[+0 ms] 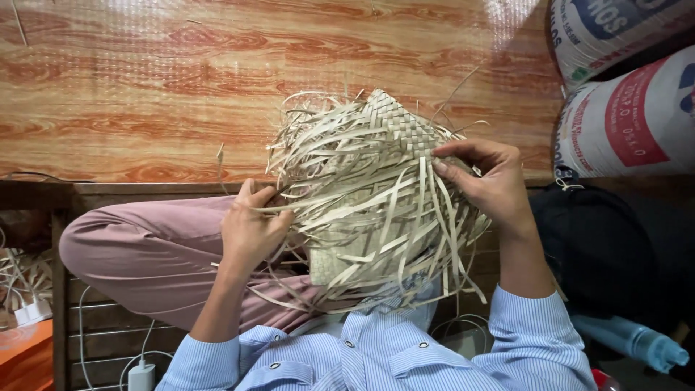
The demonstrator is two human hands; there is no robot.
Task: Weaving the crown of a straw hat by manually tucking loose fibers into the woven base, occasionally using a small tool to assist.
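Note:
A half-woven piece of pale straw strips (394,127) rests over my lap, with a tight checker weave at its top and many loose strips (362,217) fanning downward. My left hand (250,228) grips the loose strips at the left side, fingers curled around them. My right hand (489,185) pinches strips at the edge of the woven part, on the right. My knee in pink trousers (145,246) lies bent to the left, below the left hand.
A glossy wood-patterned floor (145,94) lies ahead. Two printed sacks (630,116) stand at the right, with a dark bag (601,246) and a blue bottle (637,344) below them. White chargers and cables (32,311) lie at the lower left on a slatted bench (94,318).

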